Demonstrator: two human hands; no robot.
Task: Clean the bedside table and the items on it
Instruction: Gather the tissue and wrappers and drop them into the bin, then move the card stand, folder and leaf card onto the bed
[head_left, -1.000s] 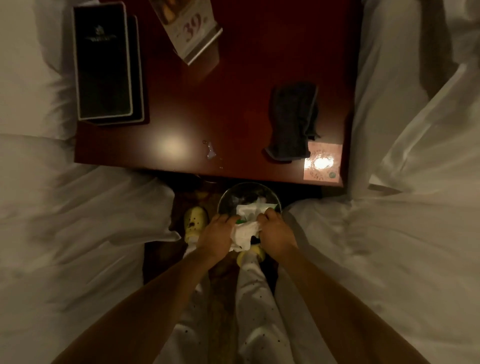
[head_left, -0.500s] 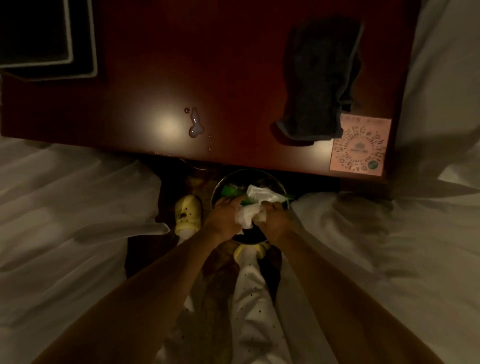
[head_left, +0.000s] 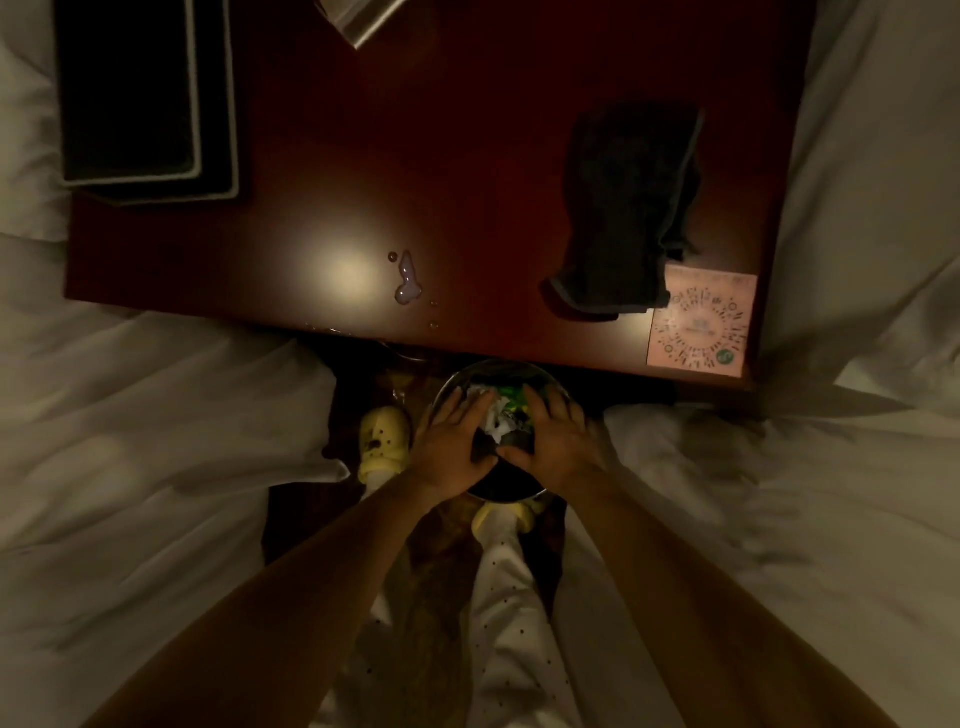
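A dark red bedside table (head_left: 467, 156) fills the upper half of the view. On it lie a dark grey cloth (head_left: 628, 208), a small puddle of liquid (head_left: 408, 280) near the front edge, a pink QR-code sticker (head_left: 701, 325) at the front right corner and a black folder (head_left: 145, 98) at the back left. Below the table's front edge stands a round waste bin (head_left: 498, 371) holding crumpled white tissue (head_left: 498, 421) and green scraps. My left hand (head_left: 452, 447) and my right hand (head_left: 550, 441) are spread flat over the bin, fingers apart, holding nothing.
White bedding (head_left: 130, 441) lies on the left and white bedding (head_left: 831, 467) on the right, leaving a narrow floor gap. My feet in yellow clogs (head_left: 384, 441) stand beside the bin. The base of a card stand (head_left: 363, 21) shows at the table's back edge.
Both hands held crumpled white tissue over the bin; now the tissue lies in the bin and the hands are spread open above it. The camera has dipped closer to the table.
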